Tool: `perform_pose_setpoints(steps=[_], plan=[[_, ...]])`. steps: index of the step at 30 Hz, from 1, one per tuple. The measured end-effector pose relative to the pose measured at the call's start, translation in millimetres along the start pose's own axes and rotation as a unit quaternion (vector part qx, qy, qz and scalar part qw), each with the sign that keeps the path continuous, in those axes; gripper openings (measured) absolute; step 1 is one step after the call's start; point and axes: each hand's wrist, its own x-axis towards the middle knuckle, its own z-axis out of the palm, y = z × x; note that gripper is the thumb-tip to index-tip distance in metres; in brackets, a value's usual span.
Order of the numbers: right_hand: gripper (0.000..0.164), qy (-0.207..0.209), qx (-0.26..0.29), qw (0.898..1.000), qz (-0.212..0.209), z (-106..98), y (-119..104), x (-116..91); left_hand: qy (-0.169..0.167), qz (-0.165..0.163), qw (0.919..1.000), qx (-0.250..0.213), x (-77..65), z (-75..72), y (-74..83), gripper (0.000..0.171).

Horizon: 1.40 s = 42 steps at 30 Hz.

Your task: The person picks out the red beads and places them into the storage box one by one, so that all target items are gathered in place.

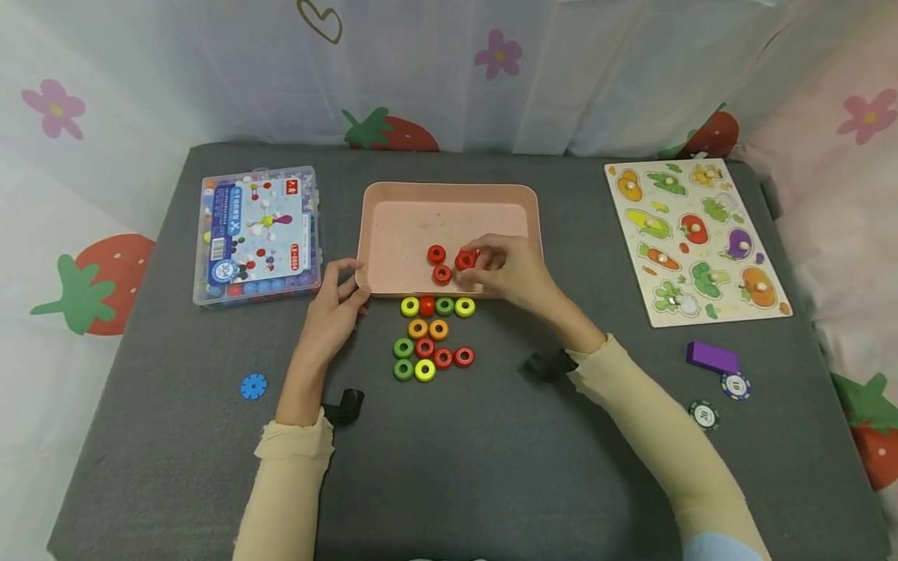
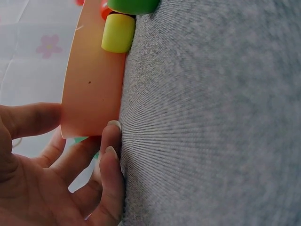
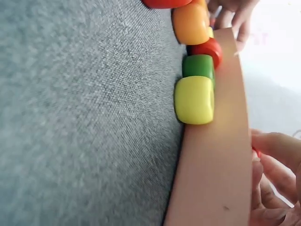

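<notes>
At the near left corner of a pink tray (image 1: pixel 400 210), my left hand (image 1: pixel 333 315) holds the rim, with the thumb on the edge and fingers against the outer side. My right hand (image 1: pixel 515 269) is over the tray's near right part, pinching a red ring bead (image 1: pixel 465 260) between thumb and fingers. Left of it, two more red beads (image 1: pixel 436 254) lie on the tray floor. In the right wrist view, the tray wall (image 3: pixel 216 174) hides most of the pinched bead. Rows of yellow, red, green and orange beads (image 1: pixel 438 329) lie on the cloth right before the tray.
A clear plastic case of coloured beads (image 1: pixel 259 230) lies at the back left, a vegetable peg puzzle board (image 1: pixel 701 241) at the back right. Near the board are a purple block (image 1: pixel 712 358) and two poker chips (image 1: pixel 704 414). A blue notched disc (image 1: pixel 253 386) lies left of my left forearm.
</notes>
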Motion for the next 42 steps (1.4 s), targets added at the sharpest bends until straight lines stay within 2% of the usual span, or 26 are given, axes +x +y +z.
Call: perform_pose_setpoints(steps=[10,15,20,23,26,29,32,35,37,42], plan=[[0.031,-0.028,-0.091,0.993,0.063,14.8,3.4,10.0,-0.002,-0.001,1.0,0.0,0.5,0.2,-0.6,0.039],[0.031,-0.025,-0.121,0.989,0.075,17.2,3.1,11.0,0.0,-0.002,1.0,0.004,1.0,0.4,0.0,0.039],[0.036,-0.03,-0.118,0.99,0.067,17.7,3.8,12.1,0.0,-0.003,1.0,0.006,1.4,-0.1,-0.3,0.039],[0.033,-0.03,-0.099,0.993,0.051,17.4,1.3,10.1,-0.002,-0.003,1.0,0.003,1.4,0.0,-0.3,0.039],[0.026,-0.033,-0.058,0.998,0.007,17.1,-5.6,5.2,-0.003,-0.001,1.0,0.0,1.3,0.0,-0.2,0.039],[0.021,-0.046,-0.013,0.998,-0.042,18.3,-15.5,-1.5,-0.003,-0.001,1.0,0.001,1.3,0.0,-0.3,0.039],[0.02,-0.063,0.004,0.996,-0.058,21.8,-24.5,-9.3,-0.003,-0.002,1.0,0.001,1.2,0.0,-0.4,0.039],[0.022,-0.083,-0.011,0.996,-0.039,27.1,-29.8,-16.7,-0.004,-0.001,1.0,-0.001,1.1,0.1,-0.4,0.039],[0.025,-0.099,-0.04,0.994,-0.026,31.1,-31.0,-20.2,-0.004,0.0,1.0,-0.003,1.0,0.1,-0.5,0.039],[0.039,-0.139,-0.105,0.984,-0.022,40.9,-27.5,-24.7,-0.002,0.002,1.0,-0.003,0.7,0.5,-1.3,0.039]])
